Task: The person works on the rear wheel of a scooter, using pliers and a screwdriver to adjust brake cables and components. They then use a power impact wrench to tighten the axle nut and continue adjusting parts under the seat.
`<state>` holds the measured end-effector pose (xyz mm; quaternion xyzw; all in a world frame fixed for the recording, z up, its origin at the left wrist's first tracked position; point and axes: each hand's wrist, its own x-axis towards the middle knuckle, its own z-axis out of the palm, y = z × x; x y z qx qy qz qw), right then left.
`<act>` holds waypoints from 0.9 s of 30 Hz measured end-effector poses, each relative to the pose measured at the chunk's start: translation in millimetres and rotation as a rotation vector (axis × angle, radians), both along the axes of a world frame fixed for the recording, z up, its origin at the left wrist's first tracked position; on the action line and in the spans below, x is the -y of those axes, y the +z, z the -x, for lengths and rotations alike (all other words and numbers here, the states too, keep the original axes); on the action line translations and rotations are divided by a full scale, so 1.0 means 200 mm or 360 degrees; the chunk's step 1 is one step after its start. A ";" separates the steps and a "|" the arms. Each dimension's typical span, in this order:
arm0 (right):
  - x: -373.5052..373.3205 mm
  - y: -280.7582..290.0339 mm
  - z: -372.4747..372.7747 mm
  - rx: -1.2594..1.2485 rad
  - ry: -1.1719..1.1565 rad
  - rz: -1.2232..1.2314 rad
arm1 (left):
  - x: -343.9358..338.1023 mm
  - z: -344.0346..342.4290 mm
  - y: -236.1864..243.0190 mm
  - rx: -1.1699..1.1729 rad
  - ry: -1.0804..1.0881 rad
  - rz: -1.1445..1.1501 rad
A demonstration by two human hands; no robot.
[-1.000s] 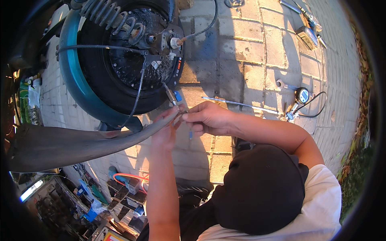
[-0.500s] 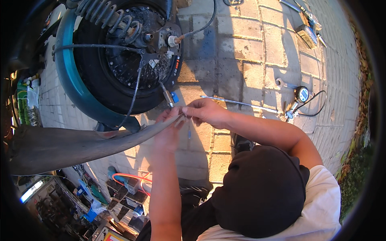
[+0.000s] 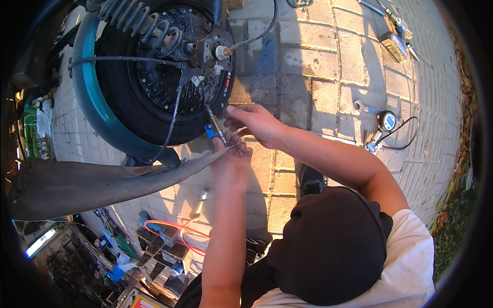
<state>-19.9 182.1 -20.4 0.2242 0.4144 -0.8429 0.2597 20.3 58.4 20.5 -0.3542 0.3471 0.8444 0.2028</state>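
My left hand (image 3: 232, 159) is turned palm up below the wheel (image 3: 177, 77), fingers curled round the narrow end of a long grey rubber piece (image 3: 102, 185), close to a metal valve fitting (image 3: 215, 124). The fitting has a blue lever (image 3: 209, 131) and sits on a short hose from the dark hub. My right hand (image 3: 257, 124) is just above and right of it, thumb out and fingers bent apart beside the fitting, with nothing visible held. A teal mudguard (image 3: 87, 97) curves round the tyre, and a coil spring (image 3: 126, 15) is above the hub.
On the pavers lie a digital gauge (image 3: 386, 121) with hose, a wrench (image 3: 359, 106), a boxed item (image 3: 395, 46) and a thin rod (image 3: 334, 137). At lower left are an orange hose (image 3: 169, 224) and cluttered tools. The wearer's head in a black covering (image 3: 328, 241) fills the lower right.
My right hand has moved up from the rubber piece's end toward the hub. My left hand has shifted right and turned palm up. The blue lever has swung from right to left of the fitting.
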 end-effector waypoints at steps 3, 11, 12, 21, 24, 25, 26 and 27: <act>0.00 0.00 -0.01 -0.0029 0.0035 -0.0061 | -0.03 -0.01 -0.02 -0.0077 0.0160 -0.0093; -0.03 0.00 -0.04 0.0046 -0.0085 -0.0023 | -0.06 -0.01 -0.01 -0.0139 0.0223 -0.0050; -0.03 0.00 -0.05 0.0044 -0.0117 -0.0029 | -0.06 0.00 -0.01 -0.0052 0.0245 0.0041; -0.03 -0.02 -0.07 0.0112 -0.0096 -0.0011 | -0.05 0.00 0.01 -0.0018 0.0204 -0.0073; -0.03 -0.02 -0.08 0.0104 -0.0092 0.0004 | -0.06 0.00 0.01 0.0018 0.0259 -0.0085; -0.03 -0.02 -0.09 0.0100 -0.0090 0.0006 | -0.06 0.00 0.00 0.0074 0.0244 -0.0078; -0.03 -0.01 -0.09 0.0096 -0.0090 0.0006 | -0.05 0.00 0.00 0.0061 0.0206 -0.0124; -0.03 -0.01 -0.09 0.0091 -0.0091 0.0006 | -0.05 0.00 -0.01 0.0095 0.0249 -0.0065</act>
